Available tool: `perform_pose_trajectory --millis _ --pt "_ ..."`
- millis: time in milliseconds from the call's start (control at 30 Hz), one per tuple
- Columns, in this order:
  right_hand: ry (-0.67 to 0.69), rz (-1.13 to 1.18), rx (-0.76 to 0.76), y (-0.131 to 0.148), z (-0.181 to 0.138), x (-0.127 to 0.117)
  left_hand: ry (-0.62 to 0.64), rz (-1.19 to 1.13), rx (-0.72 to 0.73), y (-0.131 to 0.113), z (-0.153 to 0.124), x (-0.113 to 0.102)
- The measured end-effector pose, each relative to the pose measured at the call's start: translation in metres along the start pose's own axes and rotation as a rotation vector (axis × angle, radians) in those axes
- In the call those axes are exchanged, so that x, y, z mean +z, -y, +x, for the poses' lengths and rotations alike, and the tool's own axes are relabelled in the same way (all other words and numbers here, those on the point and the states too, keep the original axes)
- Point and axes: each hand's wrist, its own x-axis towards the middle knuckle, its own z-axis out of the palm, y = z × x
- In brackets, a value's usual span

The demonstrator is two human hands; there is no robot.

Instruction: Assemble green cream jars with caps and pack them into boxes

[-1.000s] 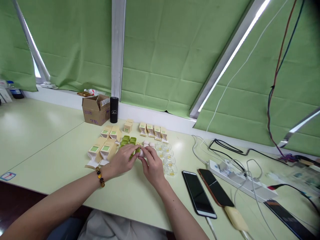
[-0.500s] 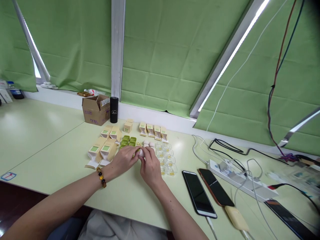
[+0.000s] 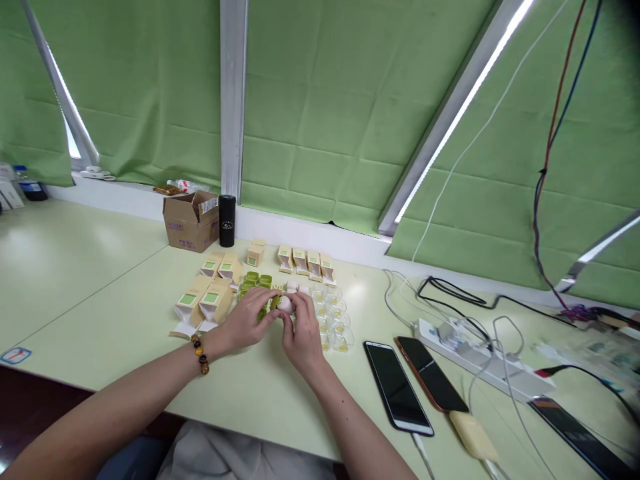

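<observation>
Between my two hands, just above the table, is a small pale pink, rounded egg-like piece point(image 3: 285, 305) set against a small green cup point(image 3: 275, 303). My left hand point(image 3: 253, 315) pinches the green cup with thumb and fingers. On the other side, the fingers of my right hand point(image 3: 304, 330) close round the pale piece. Behind my left hand stand several green cups point(image 3: 252, 277), partly covered by it. More pale pink pieces point(image 3: 291, 287) rest just beyond my fingertips. Clear plastic covers point(image 3: 340, 319) with yellow marks lie in rows right of my right hand.
Open cream cartons point(image 3: 216, 298) stand at left, more cartons point(image 3: 314, 265) at the back. A cardboard box point(image 3: 190, 223) and black tumbler point(image 3: 227, 221) are against the wall. At right lie a white-edged phone point(image 3: 399, 387), an orange-edged phone point(image 3: 433, 375) and a power strip point(image 3: 480, 363) with cables.
My left fingers have shifted slightly and the held pieces have turned, so more of the pale piece and the green cup shows. Both hands stay in nearly the same place.
</observation>
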Motion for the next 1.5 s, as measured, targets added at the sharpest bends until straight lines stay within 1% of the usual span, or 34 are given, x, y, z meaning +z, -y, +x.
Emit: perform_pose_trajectory --millis 100,200,300,367,467,533,600,667,800,933,1067,1267,1367,1433,1500 --pt "-0.016 -0.002 0.013 -0.003 0.000 -0.002 0.049 -0.094 -0.027 0.004 -0.001 0.001" --pt "-0.050 -0.008 0.018 -0.002 0.000 -0.003 0.031 -0.163 -0.086 0.009 -0.003 0.005" --pt "-0.134 0.105 0.077 0.000 0.004 -0.006 0.001 -0.166 -0.157 0.013 -0.005 0.008" --pt "-0.186 0.285 0.198 0.001 0.007 -0.007 -0.015 -0.157 -0.189 0.015 -0.006 0.009" --pt "-0.221 0.635 0.477 -0.001 0.011 -0.008 -0.040 -0.161 -0.239 0.017 -0.007 0.010" --pt "-0.235 0.855 0.628 -0.003 0.015 -0.009 -0.061 -0.165 -0.273 0.018 -0.007 0.009" --pt "-0.260 1.041 0.692 -0.004 0.018 -0.011 -0.092 -0.170 -0.289 0.017 -0.007 0.009" --pt "-0.285 1.193 0.716 -0.003 0.022 -0.015 -0.135 -0.176 -0.291 0.016 -0.006 0.008" --pt "-0.300 1.347 0.821 -0.006 0.025 -0.019 -0.213 -0.188 -0.304 0.016 -0.005 0.007" --pt "-0.332 1.384 0.890 -0.012 0.024 -0.018 -0.232 -0.180 -0.313 0.017 -0.005 0.008" --pt "-0.322 1.388 0.881 -0.012 0.023 -0.018 -0.237 -0.167 -0.314 0.015 -0.005 0.007" --pt "-0.288 1.350 0.855 -0.006 0.025 -0.025 -0.283 -0.176 -0.317 0.016 -0.005 0.007" --pt "-0.298 1.259 0.807 -0.007 0.025 -0.024 -0.295 -0.169 -0.317 0.016 -0.004 0.006" --pt "-0.303 1.133 0.747 -0.008 0.025 -0.022 -0.298 -0.168 -0.310 0.016 -0.004 0.006" --pt "-0.269 0.963 0.666 -0.010 0.024 -0.021 -0.305 -0.172 -0.297 0.016 -0.004 0.006"
